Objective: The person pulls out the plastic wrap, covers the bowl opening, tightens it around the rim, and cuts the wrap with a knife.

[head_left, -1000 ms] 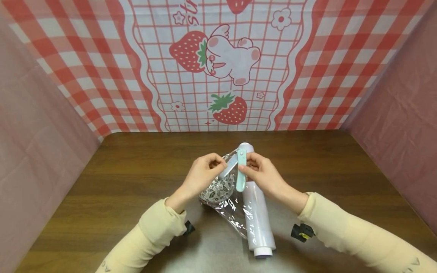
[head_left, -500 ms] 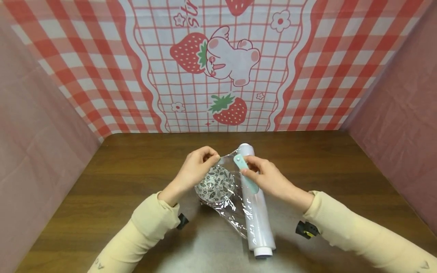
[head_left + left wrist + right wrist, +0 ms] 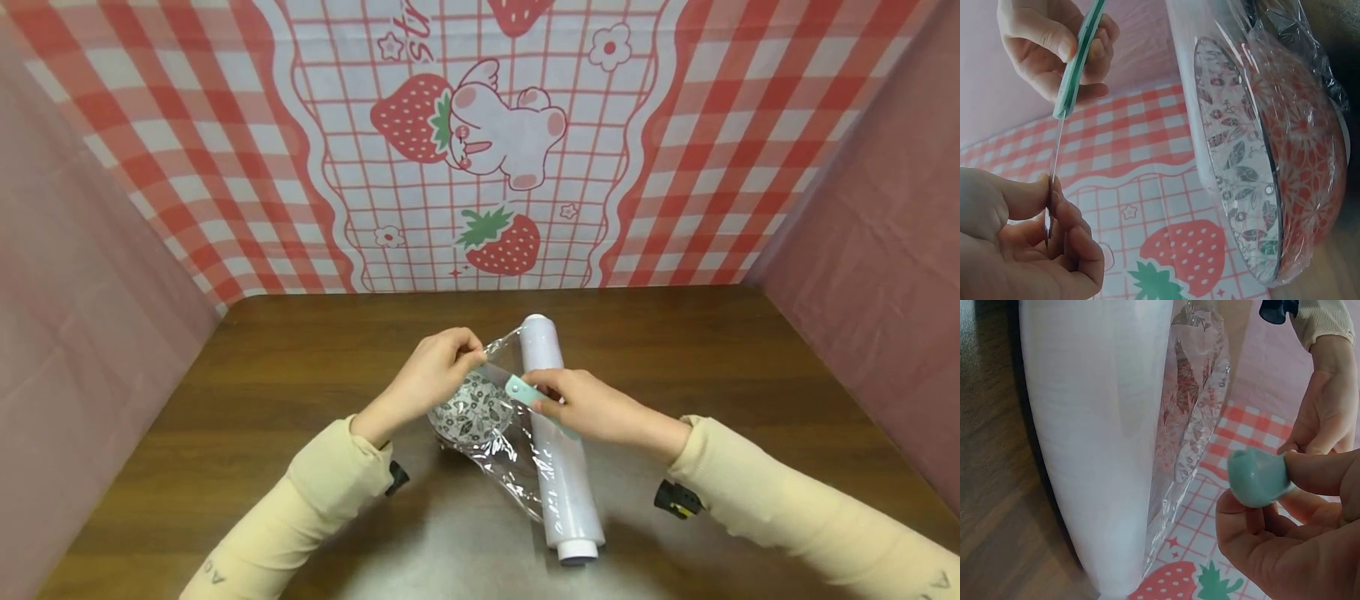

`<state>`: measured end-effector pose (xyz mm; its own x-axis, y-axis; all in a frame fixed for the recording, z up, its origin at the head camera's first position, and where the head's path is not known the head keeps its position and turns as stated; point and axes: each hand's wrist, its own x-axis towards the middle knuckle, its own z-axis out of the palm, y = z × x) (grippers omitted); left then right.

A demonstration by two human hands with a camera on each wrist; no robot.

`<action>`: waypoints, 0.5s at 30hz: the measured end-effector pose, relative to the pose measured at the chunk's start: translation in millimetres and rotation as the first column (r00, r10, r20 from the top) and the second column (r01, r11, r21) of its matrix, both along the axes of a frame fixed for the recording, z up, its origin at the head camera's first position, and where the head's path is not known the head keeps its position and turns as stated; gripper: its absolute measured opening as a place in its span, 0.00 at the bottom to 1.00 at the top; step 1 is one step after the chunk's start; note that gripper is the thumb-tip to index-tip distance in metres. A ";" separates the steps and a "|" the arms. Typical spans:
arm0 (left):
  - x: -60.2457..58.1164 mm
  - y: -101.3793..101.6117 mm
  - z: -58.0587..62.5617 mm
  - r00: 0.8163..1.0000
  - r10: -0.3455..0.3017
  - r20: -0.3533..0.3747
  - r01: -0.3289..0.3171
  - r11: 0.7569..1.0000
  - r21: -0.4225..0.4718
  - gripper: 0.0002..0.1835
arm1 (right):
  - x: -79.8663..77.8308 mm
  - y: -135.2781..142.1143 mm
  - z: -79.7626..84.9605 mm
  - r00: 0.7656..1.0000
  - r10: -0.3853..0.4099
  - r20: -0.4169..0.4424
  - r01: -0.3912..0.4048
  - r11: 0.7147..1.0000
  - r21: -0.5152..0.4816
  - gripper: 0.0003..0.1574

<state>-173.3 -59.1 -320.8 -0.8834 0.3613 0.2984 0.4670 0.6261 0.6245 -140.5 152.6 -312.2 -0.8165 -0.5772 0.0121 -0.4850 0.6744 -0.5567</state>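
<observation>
A folding knife with a mint-green handle (image 3: pixel 528 393) is held between both hands above the table. My right hand (image 3: pixel 592 404) grips the handle. The thumb and fingers of my left hand (image 3: pixel 438 367) pinch the blade (image 3: pixel 1055 153) near its tip. In the left wrist view the blade stands straight out from the handle. Below the left hand sits a bowl (image 3: pixel 472 410), grey-white floral inside and red-patterned outside (image 3: pixel 1300 144). Clear cling film (image 3: pixel 502 467) lies over it and runs to the cling film roll (image 3: pixel 566 483), under and beside my right hand.
The roll lies lengthwise just right of the bowl, its white core end (image 3: pixel 577 550) toward me. Brown wooden table (image 3: pixel 300 350) surrounds both. A red checked strawberry cloth (image 3: pixel 510 242) hangs behind, with pink cloth (image 3: pixel 862 233) at the sides.
The knife handle has swung from nearly upright to slanting, coming roughly into line with the blade. My right hand has moved down with it; my left hand has shifted slightly left.
</observation>
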 end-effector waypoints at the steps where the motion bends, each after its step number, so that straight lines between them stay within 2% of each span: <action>1: 0.1 0.9 -0.1 1.000 -0.003 0.006 0.003 1.000 -0.007 0.04 | -0.3 0.8 -0.3 1.000 0.012 -0.001 -0.012 1.000 0.006 0.14; 8: -2.4 3.6 1.0 1.000 -0.019 0.024 0.019 1.000 -0.017 0.04 | -2.2 4.2 0.6 1.000 0.019 -0.024 -0.018 0.999 0.029 0.15; 11: -6.2 2.9 1.6 0.998 -0.028 0.050 0.029 0.999 -0.019 0.05 | -2.8 4.4 0.6 1.000 -0.005 -0.029 0.006 1.000 0.022 0.15; 15: -13.4 -0.1 -0.4 0.996 -0.026 0.084 0.027 1.000 -0.013 0.06 | -4.0 3.8 -0.9 0.997 -0.071 -0.021 0.070 0.997 -0.045 0.13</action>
